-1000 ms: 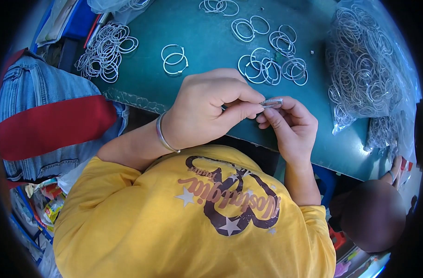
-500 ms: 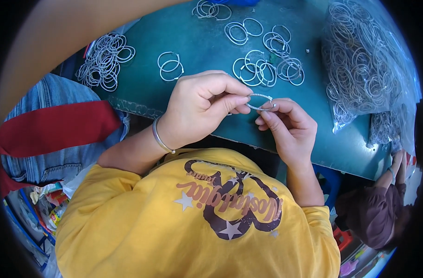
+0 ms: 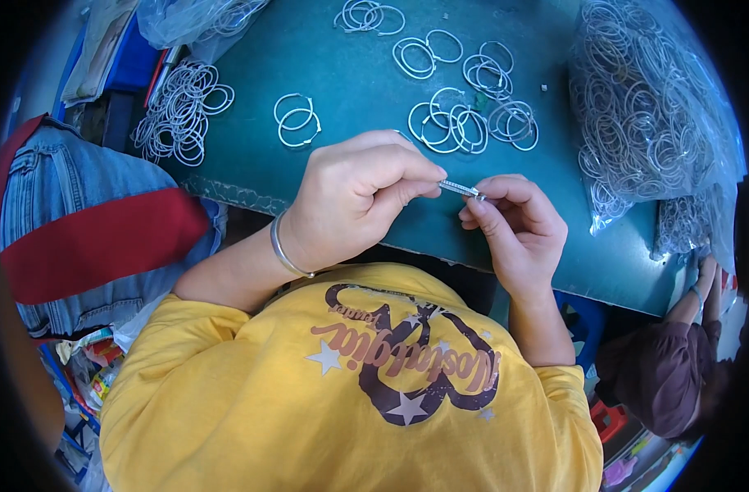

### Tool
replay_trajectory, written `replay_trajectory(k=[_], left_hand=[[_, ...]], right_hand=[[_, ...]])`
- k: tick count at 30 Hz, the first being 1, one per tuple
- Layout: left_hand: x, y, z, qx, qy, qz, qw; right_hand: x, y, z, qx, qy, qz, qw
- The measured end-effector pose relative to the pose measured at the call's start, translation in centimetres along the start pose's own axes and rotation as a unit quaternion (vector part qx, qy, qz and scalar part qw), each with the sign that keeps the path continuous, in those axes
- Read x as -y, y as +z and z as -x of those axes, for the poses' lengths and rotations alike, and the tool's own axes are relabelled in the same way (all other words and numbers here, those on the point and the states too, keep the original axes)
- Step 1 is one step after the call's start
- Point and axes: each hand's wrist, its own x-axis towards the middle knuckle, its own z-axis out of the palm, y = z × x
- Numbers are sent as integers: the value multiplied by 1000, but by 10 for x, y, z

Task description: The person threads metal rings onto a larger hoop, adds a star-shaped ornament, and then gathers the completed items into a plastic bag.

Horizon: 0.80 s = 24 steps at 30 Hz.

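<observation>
A silvery bangle (image 3: 458, 189) with a beaded-looking surface is held between my two hands above the table's near edge, turned almost edge-on. My left hand (image 3: 362, 184) pinches its left side between thumb and forefinger, and a plain metal bangle (image 3: 283, 246) circles that wrist. At the other side, around a small fitting, the thumb and fingertips of my right hand (image 3: 518, 225) are closed. Beyond my hands lie loose groups of similar bangles (image 3: 448, 120); a pair of bangles (image 3: 297, 120) rests to the left.
A heap of bangles (image 3: 178, 111) sits at the green table's (image 3: 350, 90) left end. Clear bags full of bangles (image 3: 637, 123) stand on the right. Another bag (image 3: 194, 20) is at the far left. A person in jeans (image 3: 88, 238) is close on the left; another, in dark clothing (image 3: 661, 377), is at the right.
The bangle in my hands has turned from an open oval to nearly edge-on. Another person's arm across the upper left has drawn back, uncovering the bag and blue bin there.
</observation>
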Motion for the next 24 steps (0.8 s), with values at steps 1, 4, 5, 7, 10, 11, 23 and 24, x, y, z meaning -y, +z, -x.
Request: replay_trajectory(k=[1, 4, 5, 7, 10, 11, 23, 24], left_hand=[[0, 0, 0, 4, -1, -5, 1000], [2, 1, 0, -3, 10, -7, 1000], [2, 2, 1, -2, 10, -7, 1000], [3, 2, 2, -5, -10, 12, 1000], [4, 2, 2, -9, -5, 11, 1000], [4, 2, 2, -9, -5, 11, 1000], [3, -1, 3, -20, 79, -45, 996], [2, 1, 4, -20, 83, -51, 995]], right_hand=[[0, 0, 0, 0, -3, -2, 1000], [-1, 0, 0, 0, 0, -7, 1000], [-1, -1, 1, -1, 0, -6, 1000], [-1, -2, 1, 10, -6, 0, 1000], [-2, -2, 0, 11, -4, -5, 1000], [-1, -2, 0, 11, -4, -5, 1000], [5, 2, 1, 16, 50, -103, 993], [6, 2, 1, 13, 62, -117, 991]])
